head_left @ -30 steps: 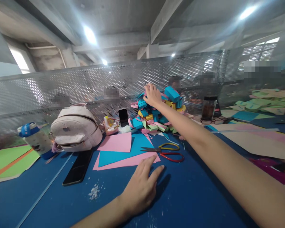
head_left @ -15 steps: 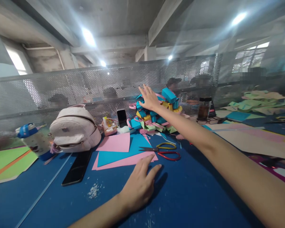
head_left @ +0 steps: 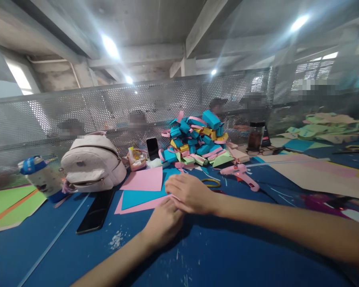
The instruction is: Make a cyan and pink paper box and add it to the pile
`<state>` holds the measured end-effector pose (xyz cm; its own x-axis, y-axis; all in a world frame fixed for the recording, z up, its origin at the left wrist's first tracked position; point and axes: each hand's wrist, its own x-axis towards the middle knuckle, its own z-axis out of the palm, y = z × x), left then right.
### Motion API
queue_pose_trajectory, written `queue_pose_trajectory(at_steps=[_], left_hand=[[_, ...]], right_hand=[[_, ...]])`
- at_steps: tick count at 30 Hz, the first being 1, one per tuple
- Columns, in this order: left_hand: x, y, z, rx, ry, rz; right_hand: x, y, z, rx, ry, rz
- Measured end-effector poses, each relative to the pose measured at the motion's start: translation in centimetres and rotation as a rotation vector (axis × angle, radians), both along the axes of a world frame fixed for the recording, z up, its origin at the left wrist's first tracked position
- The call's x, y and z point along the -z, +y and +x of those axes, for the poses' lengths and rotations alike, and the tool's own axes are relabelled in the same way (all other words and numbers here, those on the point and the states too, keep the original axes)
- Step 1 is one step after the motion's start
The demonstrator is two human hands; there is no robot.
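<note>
My left hand (head_left: 166,223) and my right hand (head_left: 191,194) meet over the front edge of the pink (head_left: 143,179) and blue (head_left: 146,199) paper sheets. The right lies partly over the left, its fingers bent together. Curled fingers show on the left too; whatever lies between the hands is hidden. Just behind the right hand, the yellow handle of the scissors (head_left: 212,183) peeks out, the blades covered. Farther back rises a pile of folded paper loops (head_left: 194,139) in blue, pink, yellow and green. A pink glue gun (head_left: 241,173) rests right of the pile.
To the left stand a white backpack (head_left: 92,163) and a bottle (head_left: 44,179), with a black phone (head_left: 95,213) before them. A perforated metal screen (head_left: 116,115) closes off the back. Large paper sheets (head_left: 311,171) and a dark jar (head_left: 255,137) are on the right.
My right hand has come down from the top of the pile to my left hand, whose fingers have curled. An upright pink strip and the glue gun are now uncovered; the scissors are mostly hidden.
</note>
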<state>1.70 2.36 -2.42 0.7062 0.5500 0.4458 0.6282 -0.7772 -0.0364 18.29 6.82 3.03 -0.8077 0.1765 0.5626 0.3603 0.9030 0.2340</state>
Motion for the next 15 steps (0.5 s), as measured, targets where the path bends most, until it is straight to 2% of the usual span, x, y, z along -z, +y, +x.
queue_pose_trajectory(at_steps=[3,8,11,15], left_hand=[[-1.0,2.2,-2.1,-0.079,0.006,-0.038],[-1.8,5.5,-6.8,-0.164,0.001,-0.124],[-1.0,6.8,-8.6,-0.213,-0.01,-0.171],[0.1,7.3,-9.4,-0.247,-0.013,-0.231]], right_hand=[[2.9,-0.9,2.4,0.08,0.034,-0.1],[6.2,0.2,5.7,0.197,0.181,-0.405],[6.9,1.5,6.5,0.232,0.205,-0.43],[7.8,3.6,7.4,0.251,0.19,-0.405]])
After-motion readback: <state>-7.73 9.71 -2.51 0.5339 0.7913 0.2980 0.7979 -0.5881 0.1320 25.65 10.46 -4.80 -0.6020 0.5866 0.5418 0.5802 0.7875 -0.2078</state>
